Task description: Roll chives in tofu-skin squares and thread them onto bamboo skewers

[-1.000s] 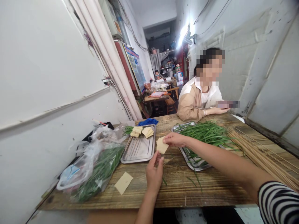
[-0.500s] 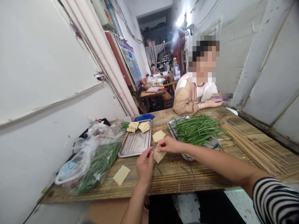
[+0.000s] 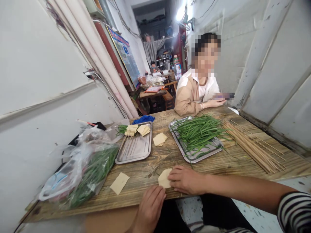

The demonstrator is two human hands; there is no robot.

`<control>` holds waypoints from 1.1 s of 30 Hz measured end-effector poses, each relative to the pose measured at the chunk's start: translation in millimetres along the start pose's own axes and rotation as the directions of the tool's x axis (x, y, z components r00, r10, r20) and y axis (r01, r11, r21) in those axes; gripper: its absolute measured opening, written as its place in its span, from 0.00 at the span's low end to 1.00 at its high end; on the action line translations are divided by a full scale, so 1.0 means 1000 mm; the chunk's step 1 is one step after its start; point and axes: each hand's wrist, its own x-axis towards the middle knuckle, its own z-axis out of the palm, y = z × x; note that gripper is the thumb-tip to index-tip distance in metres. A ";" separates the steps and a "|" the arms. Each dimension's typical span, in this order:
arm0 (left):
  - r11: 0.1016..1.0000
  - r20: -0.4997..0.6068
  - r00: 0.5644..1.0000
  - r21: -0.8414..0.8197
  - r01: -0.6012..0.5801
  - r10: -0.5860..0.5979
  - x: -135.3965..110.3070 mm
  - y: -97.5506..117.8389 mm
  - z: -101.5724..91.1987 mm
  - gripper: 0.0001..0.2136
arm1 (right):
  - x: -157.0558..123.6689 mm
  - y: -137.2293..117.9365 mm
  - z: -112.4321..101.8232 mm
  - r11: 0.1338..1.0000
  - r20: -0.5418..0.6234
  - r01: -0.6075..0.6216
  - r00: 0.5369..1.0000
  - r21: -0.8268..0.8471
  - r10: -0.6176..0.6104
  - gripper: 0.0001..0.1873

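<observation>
A pale tofu-skin sheet [image 3: 163, 178] lies flat on the wooden table [image 3: 218, 163] near its front edge. My right hand [image 3: 186, 180] rests on the sheet's right side, fingers stretched flat. My left hand [image 3: 149, 207] lies at the table's edge just below the sheet, fingers loosely extended and touching its lower corner. Another sheet [image 3: 119, 183] lies to the left, and a small stack of sheets [image 3: 159, 139] sits between the two trays. A metal tray [image 3: 194, 155] holds green chives [image 3: 198, 131].
A second metal tray [image 3: 134, 147] holds rolled skewers. A plastic bag of chives [image 3: 92, 168] lies at the left. A pile of bamboo skewers [image 3: 252, 145] lies at the right. A person [image 3: 198, 92] sits across the table holding a phone.
My hands brought the tofu-skin sheet down from the middle of the table to the front edge and laid it flat. The view has tilted, so everything sits lower and nearer.
</observation>
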 end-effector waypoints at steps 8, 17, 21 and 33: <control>0.828 0.116 0.820 0.034 0.560 -0.560 0.044 0.000 0.013 0.14 | 0.024 -0.004 -0.006 0.803 0.061 -0.595 0.803 0.032 0.593 0.10; 0.566 0.364 0.650 -0.319 0.760 -0.667 0.073 -0.009 0.004 0.06 | 0.040 0.005 -0.009 0.699 0.142 -0.656 0.750 0.287 0.646 0.12; 0.478 0.349 0.625 -0.424 0.770 -0.698 0.073 -0.028 0.006 0.12 | 0.049 0.013 -0.012 0.667 0.076 -0.638 0.742 0.384 0.666 0.22; 0.851 0.012 0.867 0.198 0.486 -0.498 0.054 -0.049 0.026 0.16 | 0.016 0.053 -0.047 0.727 -0.020 -0.687 0.727 -0.004 0.686 0.10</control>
